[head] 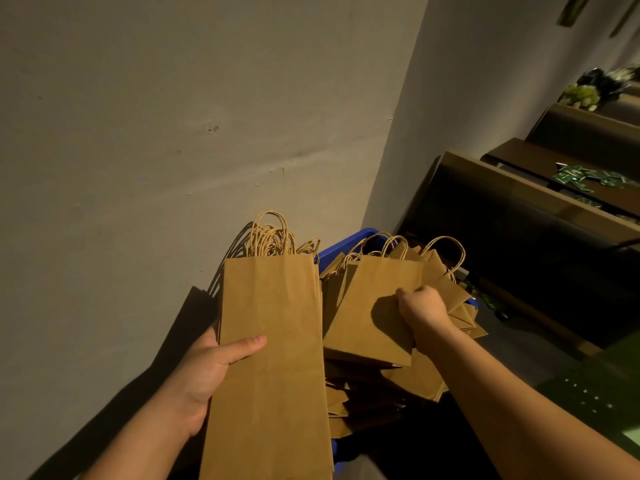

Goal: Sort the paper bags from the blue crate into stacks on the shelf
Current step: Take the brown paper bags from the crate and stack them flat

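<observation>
While fingers (251, 342) of left hand (204, 372) clamp a tall-bag bundle (273, 341), thumb laid across the front face and the rest hidden behind: flat, handles up, held beside and partly above the blue crate (349, 242), probably as a gathered batch of one size. Right hand (424, 313) knuckles-up, fingers curled over the edge of a wider bag (374, 306), pinching it atop the loose pile in the crate; likely picking out a second size. Both forearms extended forward and down, left wrist rolled palm-inward, right wrist bent downward. Shelf (519, 181) to the right, dark; no paper-bag stacks visible on it. Sorting judged early.
</observation>
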Demonstrator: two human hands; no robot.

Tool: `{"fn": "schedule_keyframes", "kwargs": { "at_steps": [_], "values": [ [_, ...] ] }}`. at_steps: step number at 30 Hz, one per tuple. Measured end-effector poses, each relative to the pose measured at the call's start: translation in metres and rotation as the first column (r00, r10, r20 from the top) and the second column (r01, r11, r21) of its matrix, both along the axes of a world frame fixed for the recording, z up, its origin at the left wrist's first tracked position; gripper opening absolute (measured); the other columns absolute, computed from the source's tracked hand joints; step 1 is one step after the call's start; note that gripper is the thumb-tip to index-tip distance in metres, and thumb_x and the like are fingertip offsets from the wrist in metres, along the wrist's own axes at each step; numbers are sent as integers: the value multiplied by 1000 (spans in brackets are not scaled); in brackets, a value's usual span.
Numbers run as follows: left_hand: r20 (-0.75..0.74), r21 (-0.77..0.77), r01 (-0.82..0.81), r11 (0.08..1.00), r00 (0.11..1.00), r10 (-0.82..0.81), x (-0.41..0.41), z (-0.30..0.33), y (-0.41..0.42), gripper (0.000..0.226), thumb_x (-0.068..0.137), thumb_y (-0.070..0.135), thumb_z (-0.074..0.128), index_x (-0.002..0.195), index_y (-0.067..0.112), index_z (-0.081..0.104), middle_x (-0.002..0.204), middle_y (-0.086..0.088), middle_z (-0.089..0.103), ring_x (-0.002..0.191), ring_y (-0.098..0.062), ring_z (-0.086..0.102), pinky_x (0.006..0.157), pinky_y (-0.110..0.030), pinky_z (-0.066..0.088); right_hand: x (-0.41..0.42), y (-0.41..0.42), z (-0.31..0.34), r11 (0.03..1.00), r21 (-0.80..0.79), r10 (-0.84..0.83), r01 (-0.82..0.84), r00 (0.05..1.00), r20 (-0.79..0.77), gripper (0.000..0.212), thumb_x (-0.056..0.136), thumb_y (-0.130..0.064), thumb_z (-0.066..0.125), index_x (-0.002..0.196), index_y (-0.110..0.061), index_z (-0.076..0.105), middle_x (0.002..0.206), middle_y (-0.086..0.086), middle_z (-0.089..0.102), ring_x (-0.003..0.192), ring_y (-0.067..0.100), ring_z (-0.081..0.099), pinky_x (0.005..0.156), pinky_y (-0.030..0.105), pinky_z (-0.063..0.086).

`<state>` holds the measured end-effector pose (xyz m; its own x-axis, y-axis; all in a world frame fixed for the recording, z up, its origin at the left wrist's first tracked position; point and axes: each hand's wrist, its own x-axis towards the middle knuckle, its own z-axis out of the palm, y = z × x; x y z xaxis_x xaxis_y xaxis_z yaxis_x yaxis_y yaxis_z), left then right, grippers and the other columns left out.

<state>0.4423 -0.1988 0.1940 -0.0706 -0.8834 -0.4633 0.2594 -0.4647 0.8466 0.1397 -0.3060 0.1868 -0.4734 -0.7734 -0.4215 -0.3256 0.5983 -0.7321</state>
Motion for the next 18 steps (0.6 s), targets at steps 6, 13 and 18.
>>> {"fn": "schedule_keyframes", "kwargs": {
  "at_steps": [6,13,18],
  "values": [
    [-4,21,-36,999,999,36,-4,0,3,104,35,50,101,128,24,64,110,-12,78,102,-36,75,96,-61,54,-11,20,5,997,67,27,-40,982,185,26,101,-27,57,115,-5,62,95,14,64,76,22,61,57,29,43],
    [91,12,-15,1000,996,13,-10,-3,2,66,67,31,90,126,23,64,103,-9,80,98,-34,75,90,-55,57,-22,55,33,998,-6,-56,64,916,397,23,100,-26,52,91,-6,60,81,14,61,67,21,55,62,31,39],
    [153,15,19,1000,988,-21,-22,2,1,54,73,33,81,124,27,63,97,-7,80,99,-34,73,88,-53,56,-6,87,50,990,-143,81,9,786,612,35,102,-32,58,128,-9,56,72,3,78,60,18,74,53,30,56]
  ]
}}
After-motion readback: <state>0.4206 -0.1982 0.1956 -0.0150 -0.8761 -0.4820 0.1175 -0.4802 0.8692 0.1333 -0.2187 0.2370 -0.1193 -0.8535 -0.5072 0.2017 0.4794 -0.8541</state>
